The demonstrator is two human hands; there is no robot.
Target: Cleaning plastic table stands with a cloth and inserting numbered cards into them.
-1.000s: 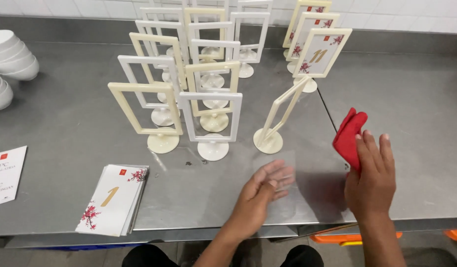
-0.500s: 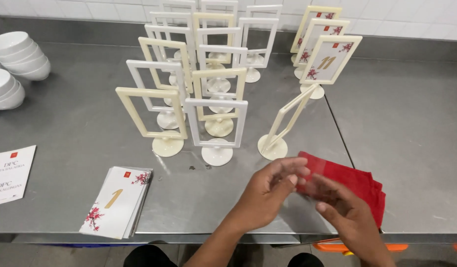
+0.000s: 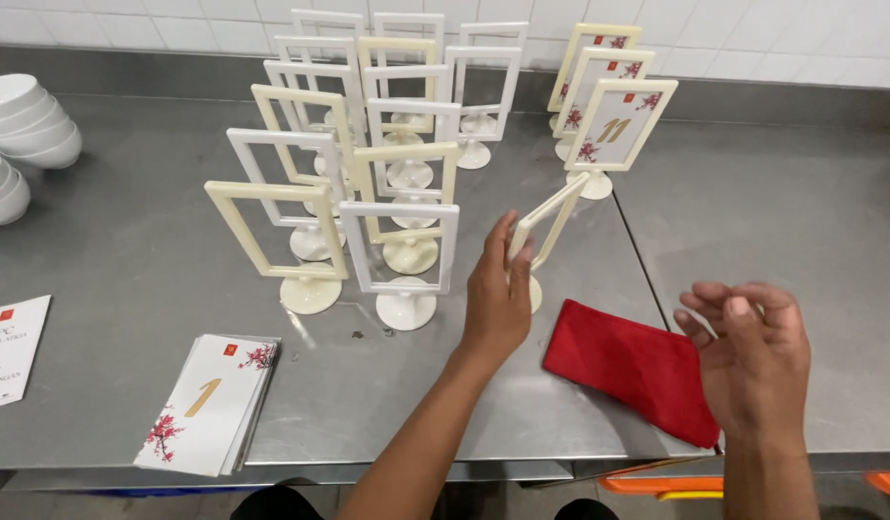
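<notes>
On brushed steel, left hand [image 3: 498,299] grasps slim cream plastic frame [image 3: 546,220].

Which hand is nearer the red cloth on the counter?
Right. The right hand hovers just beside the red cloth's right end, fingers curled; the left hand is up-left of it, gripping a cream frame stand.

Your left hand [image 3: 498,299] grips a cream frame stand [image 3: 546,217], beside a plain red cloth [image 3: 633,366] on the grey steel table [image 3: 127,260]. Around it stand white and cream frames [image 3: 368,173]. The stacked cards [image 3: 209,404] are white, with gold numerals, pink blossom sprigs and small red corner squares. The bowls [image 3: 26,120] are white.
</notes>
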